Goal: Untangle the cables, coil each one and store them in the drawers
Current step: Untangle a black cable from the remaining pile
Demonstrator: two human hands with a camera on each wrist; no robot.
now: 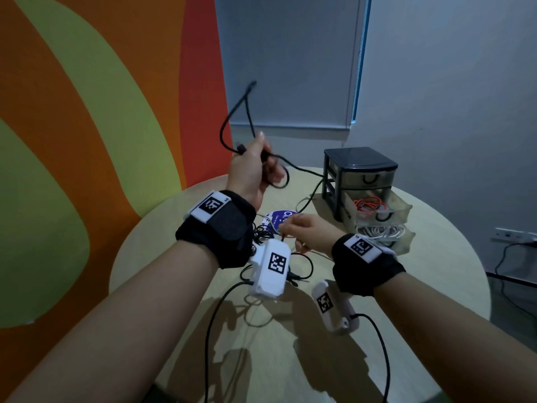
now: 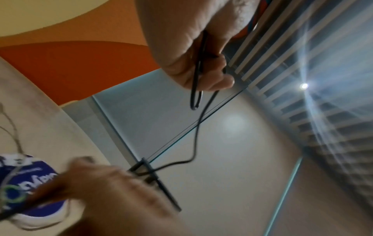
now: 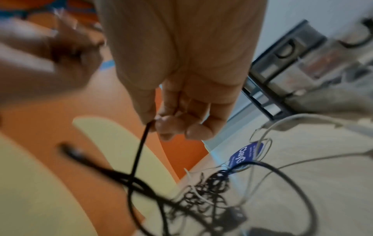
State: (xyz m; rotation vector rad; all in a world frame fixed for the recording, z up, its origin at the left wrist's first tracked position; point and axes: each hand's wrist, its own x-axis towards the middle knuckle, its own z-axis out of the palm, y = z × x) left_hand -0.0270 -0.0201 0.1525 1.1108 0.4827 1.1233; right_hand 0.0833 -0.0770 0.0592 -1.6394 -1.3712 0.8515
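Dim, bluish room light throws soft arm shadows onto the table [image 1: 436,286], a ceiling lamp [image 2: 304,85] flares into streaks, both wrist views smear with motion blur, and edges bow.

head view downward, wrist views close

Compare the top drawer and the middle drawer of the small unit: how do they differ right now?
The top drawer is pushed in; the middle drawer is pulled out. The top drawer shows no contents that I can make out, while the middle drawer holds an orange cable. Both are translucent with dark curved handles.
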